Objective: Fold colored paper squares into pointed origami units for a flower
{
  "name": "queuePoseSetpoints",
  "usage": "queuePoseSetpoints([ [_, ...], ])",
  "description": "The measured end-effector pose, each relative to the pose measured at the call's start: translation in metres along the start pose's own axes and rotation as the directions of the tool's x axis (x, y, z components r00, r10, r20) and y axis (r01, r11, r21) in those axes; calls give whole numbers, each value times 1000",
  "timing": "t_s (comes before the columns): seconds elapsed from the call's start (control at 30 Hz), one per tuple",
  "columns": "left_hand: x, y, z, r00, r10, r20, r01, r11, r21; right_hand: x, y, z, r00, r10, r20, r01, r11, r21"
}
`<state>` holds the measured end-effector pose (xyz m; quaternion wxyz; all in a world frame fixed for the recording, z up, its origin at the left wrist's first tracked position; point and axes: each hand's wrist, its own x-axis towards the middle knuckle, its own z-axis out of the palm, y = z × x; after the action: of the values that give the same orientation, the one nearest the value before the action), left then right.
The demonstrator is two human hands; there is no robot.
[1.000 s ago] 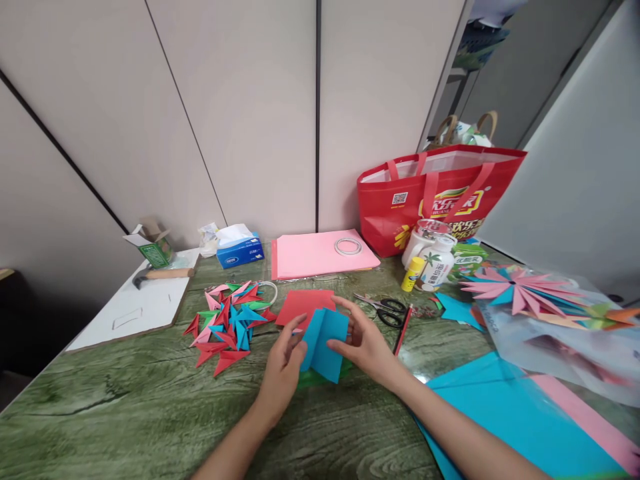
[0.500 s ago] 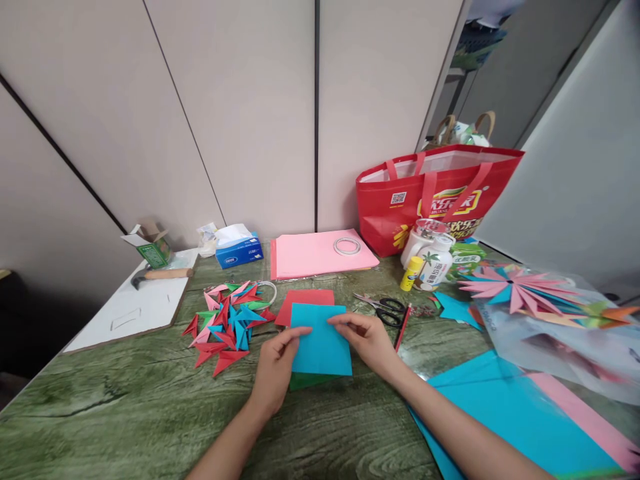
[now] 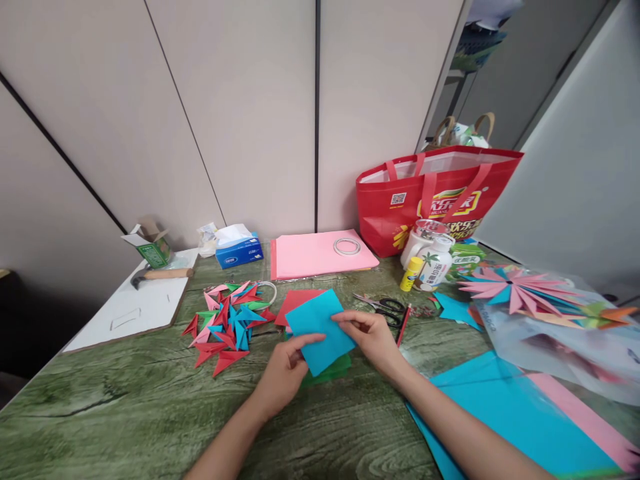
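Observation:
Between my two hands a square of blue paper [image 3: 320, 333] is held at a slant above the table. My left hand [image 3: 285, 373] grips its lower left edge, thumb underneath or hidden and index finger lying over the face. The fingertips of my right hand [image 3: 367, 337] pinch the right edge. Under the blue square, a red paper square [image 3: 296, 302] shows at the back and green paper [image 3: 333, 369] at the front. To the left lies a heap of folded paper pieces [image 3: 235, 320] in red, pink, blue and green, by a pale ring [image 3: 269, 293].
Scissors [image 3: 387, 305] and a red pencil [image 3: 403, 325] lie right of the papers. Behind are pink sheets [image 3: 315, 257], a glue stick [image 3: 411, 274], a white bottle [image 3: 435, 265] and a red bag [image 3: 385, 220]. A hammer [image 3: 163, 274] rests on a whiteboard [image 3: 145, 310]; blue sheets [image 3: 510, 420] lie front right.
The blue square has turned from nearly straight to a diagonal tilt. My left hand has shifted slightly right, and more green paper shows beneath.

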<state>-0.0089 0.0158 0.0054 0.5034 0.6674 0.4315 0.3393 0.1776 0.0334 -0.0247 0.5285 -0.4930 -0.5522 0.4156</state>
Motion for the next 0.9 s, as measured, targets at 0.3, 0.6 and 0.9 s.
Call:
queuePoseSetpoints([
  [0.3,0,-11,4,993,114,41,-118,986,121,-2,-6,-1,999,-50,2,50,992,-116],
  [0.6,1,-2,3,984,56,-169,-33,990,138,-4,-7,2,995,-90,46,92,995,-37],
  [0.9,3,0,9,953,-60,-297,-80,895,-438,-14,-14,10,989,-77,123,90,991,-101],
])
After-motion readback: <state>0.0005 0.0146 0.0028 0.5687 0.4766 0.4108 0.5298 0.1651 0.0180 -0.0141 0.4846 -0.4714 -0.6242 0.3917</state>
